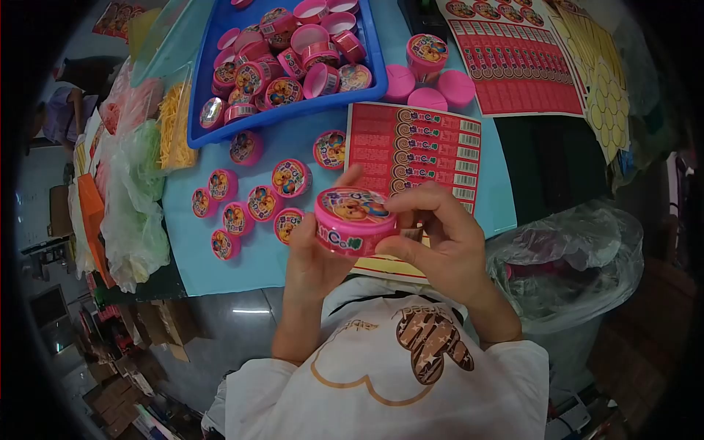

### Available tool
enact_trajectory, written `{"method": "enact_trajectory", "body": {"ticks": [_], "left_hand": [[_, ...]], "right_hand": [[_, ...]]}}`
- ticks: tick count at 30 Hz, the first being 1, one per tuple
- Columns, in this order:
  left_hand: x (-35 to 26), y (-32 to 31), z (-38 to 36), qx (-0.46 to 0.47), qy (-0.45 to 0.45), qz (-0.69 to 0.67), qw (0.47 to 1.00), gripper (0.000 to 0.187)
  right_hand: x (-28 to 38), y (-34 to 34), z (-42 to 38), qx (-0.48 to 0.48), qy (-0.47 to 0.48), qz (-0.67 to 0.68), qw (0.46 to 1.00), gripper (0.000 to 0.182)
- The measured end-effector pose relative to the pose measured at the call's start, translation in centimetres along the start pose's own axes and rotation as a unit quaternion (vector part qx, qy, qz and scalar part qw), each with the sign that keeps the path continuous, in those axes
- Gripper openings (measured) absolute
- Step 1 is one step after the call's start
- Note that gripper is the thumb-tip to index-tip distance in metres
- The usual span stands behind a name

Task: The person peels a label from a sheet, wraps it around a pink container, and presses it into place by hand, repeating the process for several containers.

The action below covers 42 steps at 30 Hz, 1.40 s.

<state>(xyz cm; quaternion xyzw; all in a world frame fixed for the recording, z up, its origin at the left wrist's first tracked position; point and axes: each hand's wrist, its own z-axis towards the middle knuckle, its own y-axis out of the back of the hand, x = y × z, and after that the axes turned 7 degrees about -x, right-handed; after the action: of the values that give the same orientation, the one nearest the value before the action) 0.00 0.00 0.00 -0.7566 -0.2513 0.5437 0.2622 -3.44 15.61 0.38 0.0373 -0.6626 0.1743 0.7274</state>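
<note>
A round pink container (356, 217) with a cartoon picture on its lid is held up in front of my chest. My left hand (311, 258) is closed around its left side, thumb at the front. At its right side, the thumb and fingers of my right hand (445, 238) pinch the end of a red printed label (345, 240) that runs along the container's side wall. Behind my hands lies a red sheet of sticker labels (374, 139) with barcodes. Several pink containers (291, 178) with picture lids stand on the blue table cover to the left.
A blue tray (293, 112) full of pink containers stands at the back. Plain pink lids (427, 99) and another label sheet (524, 81) are at the back right. Plastic bags (139, 213) lie on the left. A bag-lined bin (579, 257) stands to my right.
</note>
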Motion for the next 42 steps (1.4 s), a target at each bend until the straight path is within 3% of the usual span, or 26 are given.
{"method": "enact_trajectory", "body": {"ticks": [2,3,5,6,8,11,14,18,23,27,29,30,31,32,33,35,36,38,39,41,42], "left_hand": [[-0.1,-0.5,-0.1,-0.103,0.02,0.042,0.994,0.078],[0.7,-0.2,0.2,-0.096,0.019,0.029,0.995,0.078],[1.6,1.0,0.1,0.018,-0.047,-0.088,0.995,0.068],[1.7,0.8,-0.1,0.016,-0.047,-0.087,0.995,0.068],[1.9,0.1,-0.3,-0.102,-0.093,0.045,0.989,0.065],[1.1,-0.1,-0.4,-0.071,-0.094,-0.021,0.993,0.072],[1.2,0.0,-0.4,-0.074,-0.101,0.002,0.992,0.076],[1.9,-0.1,-0.5,-0.065,-0.099,-0.038,0.992,0.077],[2.1,1.5,0.1,0.077,-0.006,-0.156,0.985,0.084],[2.3,1.3,-0.1,-0.006,0.039,-0.211,0.977,0.083],[1.2,2.2,0.6,0.013,-0.02,-0.182,0.983,0.065],[0.4,3.1,1.1,0.014,-0.021,-0.183,0.983,0.065],[-0.4,4.3,1.7,-0.132,-0.113,0.074,0.982,0.055],[-0.9,5.5,2.3,-0.269,-0.19,0.325,0.887,0.045],[-1.3,6.4,3.2,-0.273,-0.19,0.325,0.885,0.045],[-1.6,8.3,5.7,-0.311,-0.211,0.55,0.746,0.035],[-1.4,9.9,6.7,-0.308,-0.211,0.55,0.747,0.035],[-0.8,12.8,7.8,-0.264,-0.291,0.803,0.447,0.031],[-0.8,11.7,7.4,-0.265,-0.289,0.804,0.448,0.031],[-0.1,7.9,5.6,-0.245,-0.353,0.694,0.577,0.029],[1.1,7.2,4.5,-0.245,-0.35,0.695,0.578,0.029]], "right_hand": [[-0.1,-0.1,0.0,-0.022,0.045,-0.029,0.998,0.035],[0.1,0.2,0.1,-0.02,0.045,-0.044,0.998,0.035],[0.3,0.0,0.3,0.017,0.023,-0.058,0.998,0.04],[0.4,-0.1,0.3,0.017,0.022,-0.056,0.998,0.04],[0.5,-0.1,0.3,-0.012,-0.026,-0.013,1.0,0.04],[0.5,0.5,0.0,-0.008,-0.031,0.04,0.999,0.032],[0.6,1.1,-0.3,0.002,-0.03,0.055,0.998,0.041],[-0.3,0.5,-0.1,-0.018,-0.017,0.115,0.993,0.039],[-1.0,-0.2,0.0,-0.021,0.003,0.136,0.99,0.042],[-3.1,0.3,0.7,-0.049,-0.023,0.069,0.996,0.037],[-5.2,1.5,0.8,-0.114,-0.055,-0.082,0.988,0.025],[-5.8,2.2,0.8,-0.113,-0.054,-0.083,0.989,0.025],[-6.2,3.2,0.8,-0.164,-0.057,-0.074,0.982,0.021],[-6.6,4.0,0.5,-0.214,-0.061,-0.063,0.973,0.017],[-7.2,4.6,0.2,-0.211,-0.063,-0.062,0.974,0.017],[-8.0,5.7,-0.3,-0.223,-0.058,-0.108,0.967,0.012],[-8.2,5.7,-0.4,-0.225,-0.057,-0.11,0.966,0.012],[-8.4,5.6,-0.8,-0.202,-0.083,-0.143,0.965,0.01],[-8.6,5.5,-1.0,-0.201,-0.085,-0.143,0.965,0.01],[-9.3,5.2,-1.4,-0.183,-0.089,-0.155,0.967,0.009],[-9.4,4.9,-1.7,-0.183,-0.092,-0.155,0.966,0.009]]}}
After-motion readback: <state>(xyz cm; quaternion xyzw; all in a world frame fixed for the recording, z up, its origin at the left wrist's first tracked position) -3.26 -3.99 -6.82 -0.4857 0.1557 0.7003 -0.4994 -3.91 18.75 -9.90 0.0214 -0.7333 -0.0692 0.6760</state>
